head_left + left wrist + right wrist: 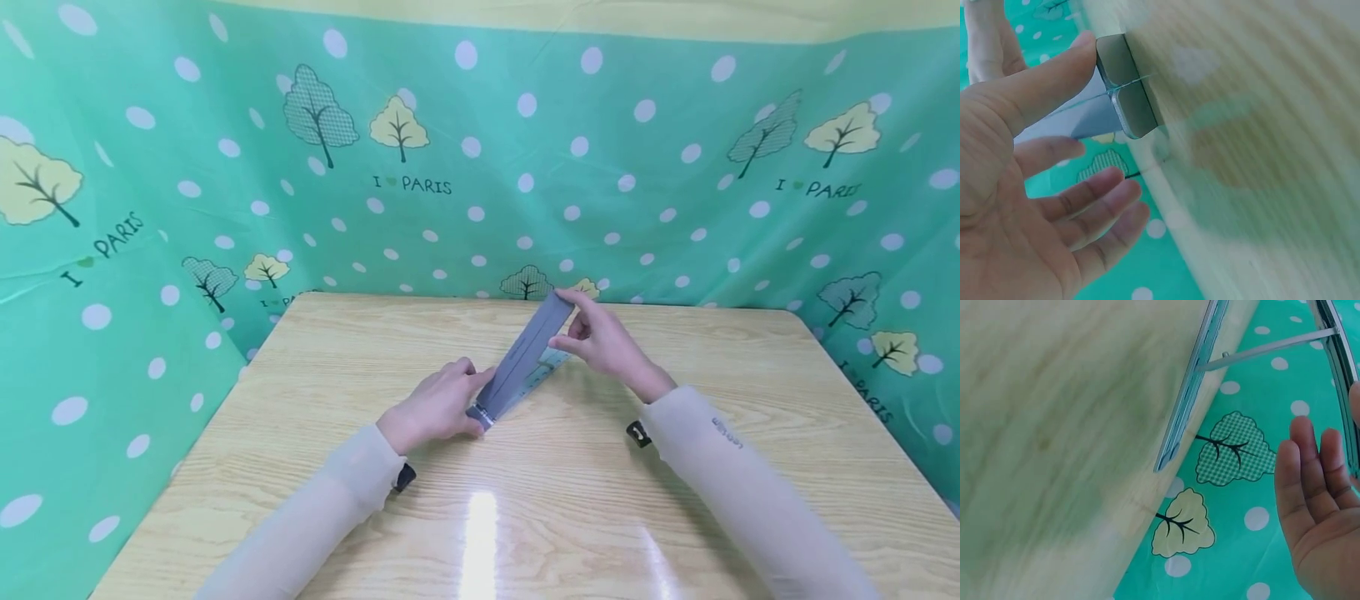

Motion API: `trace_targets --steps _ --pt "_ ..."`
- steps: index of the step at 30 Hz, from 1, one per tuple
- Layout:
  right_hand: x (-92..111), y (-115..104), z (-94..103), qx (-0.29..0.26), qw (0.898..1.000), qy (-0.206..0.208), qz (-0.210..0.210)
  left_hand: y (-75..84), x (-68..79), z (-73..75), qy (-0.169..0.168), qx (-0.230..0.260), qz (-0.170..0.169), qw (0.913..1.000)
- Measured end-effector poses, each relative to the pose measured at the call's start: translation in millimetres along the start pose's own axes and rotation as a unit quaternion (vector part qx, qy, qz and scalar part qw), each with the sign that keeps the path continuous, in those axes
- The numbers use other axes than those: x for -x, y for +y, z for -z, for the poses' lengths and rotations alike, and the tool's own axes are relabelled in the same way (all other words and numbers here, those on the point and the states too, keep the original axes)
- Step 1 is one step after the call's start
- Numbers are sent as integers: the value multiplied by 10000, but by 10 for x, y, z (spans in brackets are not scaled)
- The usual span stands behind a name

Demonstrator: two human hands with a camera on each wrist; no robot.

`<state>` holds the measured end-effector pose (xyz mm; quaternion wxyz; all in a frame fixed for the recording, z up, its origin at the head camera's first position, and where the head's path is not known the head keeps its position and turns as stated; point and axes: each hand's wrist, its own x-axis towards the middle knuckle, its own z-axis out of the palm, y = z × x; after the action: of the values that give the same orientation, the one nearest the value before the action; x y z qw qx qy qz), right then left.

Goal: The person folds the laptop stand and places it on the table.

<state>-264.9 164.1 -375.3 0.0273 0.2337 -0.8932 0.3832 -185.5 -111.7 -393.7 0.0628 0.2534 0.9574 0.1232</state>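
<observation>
A long grey hinged folding stand (523, 354) is raised in a narrow V over the table, its hinged end toward my left hand. Below its upper half lies a lower bar (1190, 394), and a thin strut (1266, 349) joins the two halves in the right wrist view. My left hand (438, 404) pinches the hinged end between thumb and index finger, the other fingers loose. At the far raised end, my right hand (607, 342) holds the upper half by its edge with thumb and index finger. Two rounded grey end pieces (1133, 111) show in the left wrist view.
The stand is over a wood-grain table (300, 533) with glossy reflections. A green dotted cloth (510, 225) with printed trees hangs behind the table and at its sides. Dark wrist-worn devices (638, 433) show beneath the sleeves.
</observation>
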Motion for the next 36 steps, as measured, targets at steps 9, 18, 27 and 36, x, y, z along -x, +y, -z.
trace_targets --steps 9,18,27,36 --pt "158 -79 -53 -182 9988 456 -44 -194 -18 59 -334 267 3 9991" --pt "300 -211 -147 178 9946 982 -269 -289 -110 123 -423 332 2 9986" --pt "384 -358 -252 832 9865 1354 -389 -368 -171 154 -362 -299 -145 9988" --pt "372 -277 -164 479 9925 1114 127 -438 -101 114 -337 86 193 9992"
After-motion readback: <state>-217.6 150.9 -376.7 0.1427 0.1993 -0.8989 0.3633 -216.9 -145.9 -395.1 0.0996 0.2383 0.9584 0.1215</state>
